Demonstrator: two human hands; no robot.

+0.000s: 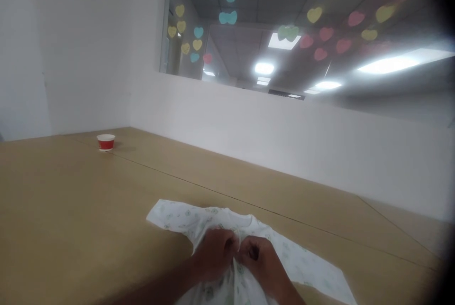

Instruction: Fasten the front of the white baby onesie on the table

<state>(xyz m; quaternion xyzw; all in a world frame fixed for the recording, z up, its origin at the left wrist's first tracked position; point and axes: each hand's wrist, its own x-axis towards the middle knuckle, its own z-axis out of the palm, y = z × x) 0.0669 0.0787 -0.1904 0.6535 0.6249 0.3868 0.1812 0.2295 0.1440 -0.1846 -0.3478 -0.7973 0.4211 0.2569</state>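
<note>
A small white garment with a faint green print [305, 267] lies spread on the tan table [71, 210] at the bottom middle of the view. Both hands rest on its centre, close together. My left hand [213, 253] has its fingers curled and pinches the cloth near the neckline. My right hand [261, 260] is also closed on a fold of the cloth, its knuckles almost touching the left hand. One sleeve [163, 217] sticks out to the left.
A small red and white cup [105, 142] stands far off at the table's back left corner. A low white wall [284, 139] runs behind the table, with a window carrying coloured heart stickers [320, 15] above it.
</note>
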